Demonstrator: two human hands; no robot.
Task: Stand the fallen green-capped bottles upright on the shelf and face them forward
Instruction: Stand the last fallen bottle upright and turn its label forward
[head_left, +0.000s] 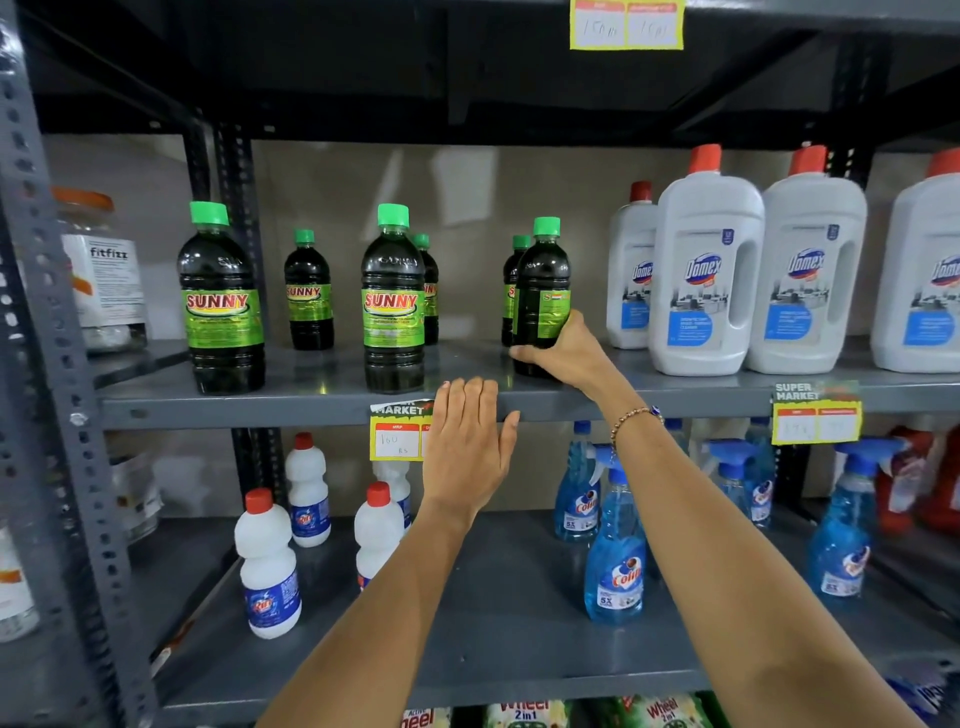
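Several dark bottles with green caps and green SUNNY labels stand upright on the grey middle shelf. Two stand at the front, one on the left and one in the middle, both with labels facing me. Three smaller-looking ones stand further back. My right hand grips the lower part of the right front bottle, which stands upright with its label turned partly sideways. My left hand is flat and open against the shelf's front edge, holding nothing.
White Domex bottles with red caps stand close to the right of the held bottle. A fitfizz jar sits at the far left. Below are white Rin bottles and blue Colin sprays. Price tags hang on the shelf edge.
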